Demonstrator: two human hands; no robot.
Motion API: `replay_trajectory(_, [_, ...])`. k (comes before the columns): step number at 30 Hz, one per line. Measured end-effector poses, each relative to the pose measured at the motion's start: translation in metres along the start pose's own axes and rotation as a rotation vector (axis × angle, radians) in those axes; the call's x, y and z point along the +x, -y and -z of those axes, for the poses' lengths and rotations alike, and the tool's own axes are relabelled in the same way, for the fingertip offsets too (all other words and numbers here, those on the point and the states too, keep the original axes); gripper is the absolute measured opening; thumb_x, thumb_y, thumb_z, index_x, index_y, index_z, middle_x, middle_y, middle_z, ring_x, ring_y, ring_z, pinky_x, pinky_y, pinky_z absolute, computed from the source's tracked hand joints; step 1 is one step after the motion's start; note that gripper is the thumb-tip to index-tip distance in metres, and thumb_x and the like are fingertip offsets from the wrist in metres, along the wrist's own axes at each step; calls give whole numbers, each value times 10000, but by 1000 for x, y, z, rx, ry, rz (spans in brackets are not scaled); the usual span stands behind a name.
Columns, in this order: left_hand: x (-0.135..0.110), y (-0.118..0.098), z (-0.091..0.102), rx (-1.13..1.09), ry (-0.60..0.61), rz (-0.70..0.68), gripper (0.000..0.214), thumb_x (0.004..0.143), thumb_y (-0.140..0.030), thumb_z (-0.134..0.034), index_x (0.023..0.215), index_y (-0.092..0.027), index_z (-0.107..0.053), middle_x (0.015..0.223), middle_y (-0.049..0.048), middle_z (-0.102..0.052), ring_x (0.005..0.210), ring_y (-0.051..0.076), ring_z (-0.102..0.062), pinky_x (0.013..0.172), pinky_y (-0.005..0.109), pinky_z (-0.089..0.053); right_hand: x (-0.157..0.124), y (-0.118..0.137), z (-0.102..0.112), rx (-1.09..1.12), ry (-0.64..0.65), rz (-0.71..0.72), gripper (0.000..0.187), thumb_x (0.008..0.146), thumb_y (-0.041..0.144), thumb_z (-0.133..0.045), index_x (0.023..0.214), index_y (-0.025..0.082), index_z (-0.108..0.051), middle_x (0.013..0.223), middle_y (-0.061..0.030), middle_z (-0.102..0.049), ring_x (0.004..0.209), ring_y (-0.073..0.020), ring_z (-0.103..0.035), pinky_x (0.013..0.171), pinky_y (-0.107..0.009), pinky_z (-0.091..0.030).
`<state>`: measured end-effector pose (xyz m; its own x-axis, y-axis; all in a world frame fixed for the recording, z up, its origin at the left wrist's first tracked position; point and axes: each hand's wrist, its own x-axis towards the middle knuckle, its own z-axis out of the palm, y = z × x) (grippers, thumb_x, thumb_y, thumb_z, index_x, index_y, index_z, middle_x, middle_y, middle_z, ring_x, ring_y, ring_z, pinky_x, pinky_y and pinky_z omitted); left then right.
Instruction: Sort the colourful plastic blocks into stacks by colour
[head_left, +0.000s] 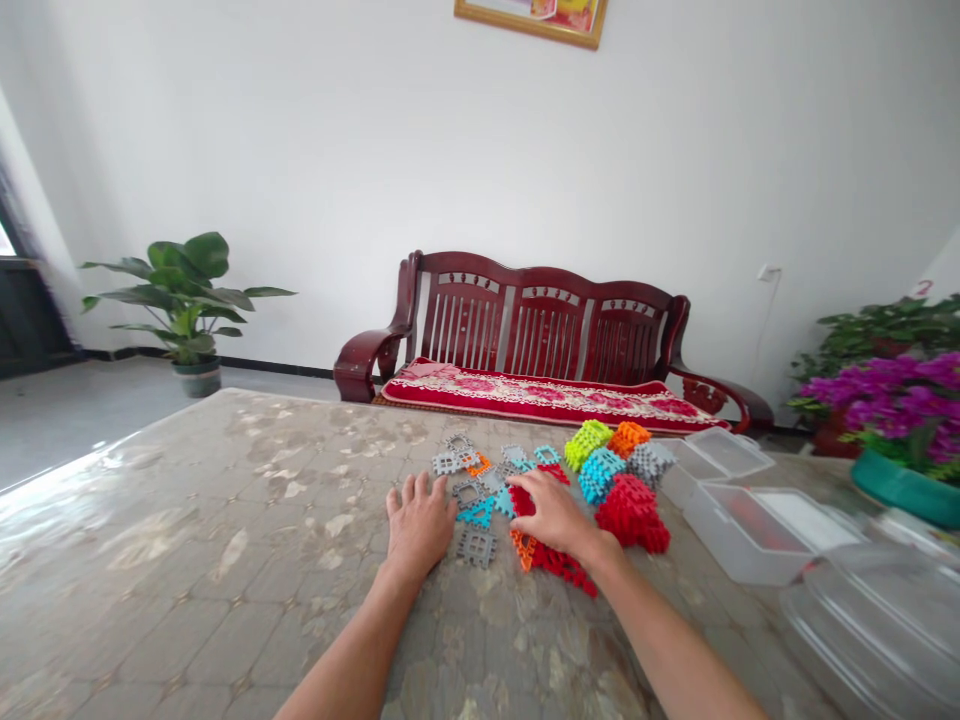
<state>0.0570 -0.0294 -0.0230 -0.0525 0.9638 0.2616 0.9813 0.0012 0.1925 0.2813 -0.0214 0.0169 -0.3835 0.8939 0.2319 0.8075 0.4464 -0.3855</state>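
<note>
My left hand (pixel 421 524) lies palm down on the table, fingers spread, just left of the scattered pieces. Beside it are flat interlocking toy pieces with toothed edges: a grey window-shaped piece (pixel 477 547), a blue triangular piece (pixel 478 512) and other grey ones. My right hand (pixel 555 515) reaches over red toothed pieces (pixel 564 570), its thumb apart from the fingers, and partly hides them. An orange triangular piece (pixel 523 549) shows below that thumb. I see nothing gripped in either hand.
Right of my right hand stand stacks of pieces: red (pixel 632 513), blue (pixel 601 474), lime green (pixel 586 444), orange (pixel 628 438) and grey (pixel 651 462). Clear plastic boxes (pixel 742 540) and a clear domed lid (pixel 877 620) sit farther right, near a flower pot (pixel 904 485).
</note>
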Motion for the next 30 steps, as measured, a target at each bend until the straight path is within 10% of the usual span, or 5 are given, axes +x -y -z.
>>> replay_trajectory(9, [1, 0, 1, 20, 12, -5, 471, 951, -374, -396, 1368, -223, -554, 1449, 150, -515, 1363, 328, -410, 1120, 560, -266, -36, 10, 12, 102, -289, 22, 604, 749, 250, -769, 1325, 296, -593, 1251, -64, -609, 1171, -240, -580, 1030, -385, -473])
replay_trajectory(17, [3, 1, 0, 24, 22, 3, 468, 946, -383, -401, 1361, -234, -558, 1449, 147, -519, 1361, 326, -409, 1119, 547, -255, -56, -59, 88, 33, -859, -114, 507, 789, 387, -670, 1263, 211, -624, 1238, -122, -614, 1152, -278, -571, 1047, -467, -451])
replay_trajectory(24, [3, 2, -1, 42, 13, -9, 473, 950, -385, -382, 1359, -227, -560, 1446, 146, -520, 1351, 330, -419, 1111, 545, -265, -100, -144, 99, 76, -644, -372, 592, 668, 311, -641, 1250, 202, -626, 1260, -105, -644, 1180, -276, -589, 1071, -460, -424])
replay_trajectory(30, [4, 2, -1, 45, 25, -5, 470, 948, -396, -391, 1364, -243, -550, 1455, 141, -513, 1359, 315, -412, 1108, 544, -266, -115, -161, 71, 60, -452, -443, 637, 600, 157, -591, 1235, 175, -641, 1237, -113, -660, 1157, -264, -616, 1061, -442, -443])
